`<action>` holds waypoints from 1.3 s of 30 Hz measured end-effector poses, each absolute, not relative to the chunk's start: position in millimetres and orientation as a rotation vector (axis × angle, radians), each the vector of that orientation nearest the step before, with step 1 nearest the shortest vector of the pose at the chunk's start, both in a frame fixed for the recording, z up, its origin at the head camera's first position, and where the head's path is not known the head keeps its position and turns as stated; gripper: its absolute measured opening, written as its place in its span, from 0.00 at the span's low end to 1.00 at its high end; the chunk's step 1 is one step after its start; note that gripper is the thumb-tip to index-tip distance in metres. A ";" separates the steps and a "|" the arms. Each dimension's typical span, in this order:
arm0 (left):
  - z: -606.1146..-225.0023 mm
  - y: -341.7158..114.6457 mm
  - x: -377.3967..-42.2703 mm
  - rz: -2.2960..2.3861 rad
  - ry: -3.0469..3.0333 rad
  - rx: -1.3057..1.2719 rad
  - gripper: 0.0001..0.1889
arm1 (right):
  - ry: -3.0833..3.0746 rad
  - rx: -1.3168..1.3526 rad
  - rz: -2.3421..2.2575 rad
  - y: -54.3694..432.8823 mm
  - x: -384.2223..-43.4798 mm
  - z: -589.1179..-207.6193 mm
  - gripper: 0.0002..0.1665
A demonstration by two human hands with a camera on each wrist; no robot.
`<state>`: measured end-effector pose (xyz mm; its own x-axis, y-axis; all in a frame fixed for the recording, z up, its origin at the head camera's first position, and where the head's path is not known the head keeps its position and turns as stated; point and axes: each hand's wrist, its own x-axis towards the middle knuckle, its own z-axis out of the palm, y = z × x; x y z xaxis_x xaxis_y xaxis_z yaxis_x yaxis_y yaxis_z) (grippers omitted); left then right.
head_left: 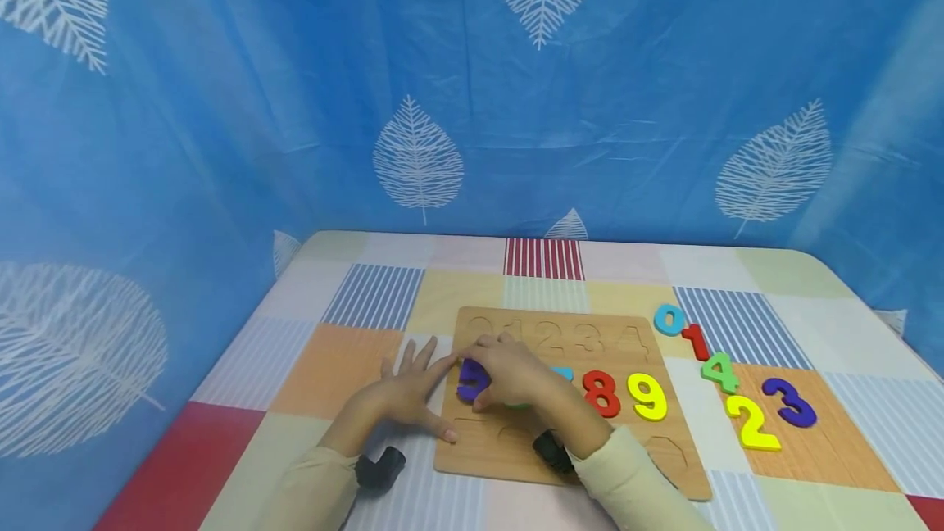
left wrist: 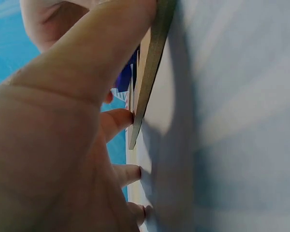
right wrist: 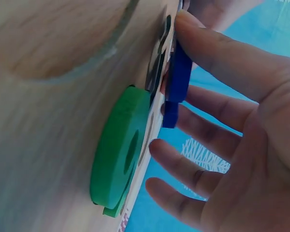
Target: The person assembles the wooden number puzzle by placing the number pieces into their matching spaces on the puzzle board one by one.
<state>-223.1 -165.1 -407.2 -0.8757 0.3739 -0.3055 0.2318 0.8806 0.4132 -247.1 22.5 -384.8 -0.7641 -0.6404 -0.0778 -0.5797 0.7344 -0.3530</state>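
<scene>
With our right hand [head_left: 509, 371] we pinched the purple, chunky number five [head_left: 472, 382] between thumb and fingers, at the left of the tan wooden number board [head_left: 475, 445], beside a green, rounded numeral [right wrist: 117, 154]. Our left hand [head_left: 406, 396], fingers spread and nearly straight, gripped nothing and touched the board's left edge.

Right hand [right wrist: 261, 116], thumb and fingers pinching thick-edged blue piece [right wrist: 179, 72] at pale wooden board [right wrist: 48, 125], rounded green piece [right wrist: 117, 154] nearby on board, blue white-leaf-patterned cloth [right wrist: 280, 29] behind.
</scene>
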 end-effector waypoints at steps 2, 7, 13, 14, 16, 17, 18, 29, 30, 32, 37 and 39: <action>-407.1 -165.5 -222.8 0.529 2.663 0.448 0.57 | 2.748 -0.963 -0.433 22.1 -245.9 -385.6 0.38; -407.7 -165.9 -223.1 0.536 2.660 0.451 0.58 | 2.760 -0.940 -0.371 20.5 -244.0 -387.2 0.37; -409.3 -166.4 -223.3 0.522 2.661 0.461 0.58 | 2.781 -0.959 -0.309 17.6 -243.4 -390.8 0.37; -409.9 -166.6 -223.4 0.516 2.663 0.462 0.58 | 2.785 -0.956 -0.304 17.4 -243.3 -391.4 0.38; -410.9 -166.8 -224.0 0.513 2.668 0.462 0.57 | 2.794 -0.947 -0.290 17.2 -243.2 -392.5 0.38; -411.3 -166.8 -224.3 0.516 2.671 0.462 0.57 | 2.800 -0.945 -0.283 17.2 -243.3 -392.8 0.38; -411.8 -166.8 -225.0 0.517 2.675 0.460 0.57 | 2.804 -0.942 -0.279 17.3 -243.5 -392.7 0.38; -413.8 -164.8 -226.7 0.555 2.680 0.483 0.58 | 2.830 -0.926 -0.371 33.7 -243.8 -394.3 0.38; -413.4 -164.7 -226.2 0.557 2.681 0.481 0.58 | 2.829 -0.919 -0.372 35.9 -243.6 -393.8 0.38; -413.2 -164.7 -225.6 0.559 2.686 0.479 0.58 | 2.827 -0.915 -0.385 41.1 -244.0 -393.2 0.38; -413.5 -164.6 -224.5 0.542 2.698 0.472 0.58 | 2.810 -0.923 -0.463 62.1 -246.0 -389.1 0.37; -414.0 -164.3 -224.6 0.541 2.700 0.469 0.59 | 2.806 -0.907 -0.505 74.1 -246.7 -386.8 0.36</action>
<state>-224.6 -164.3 -414.0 -0.8853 0.3808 -0.2670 0.2486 0.8727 0.4202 -246.7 74.1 -386.8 -0.8058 -0.5910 -0.0383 -0.5405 0.7604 -0.3601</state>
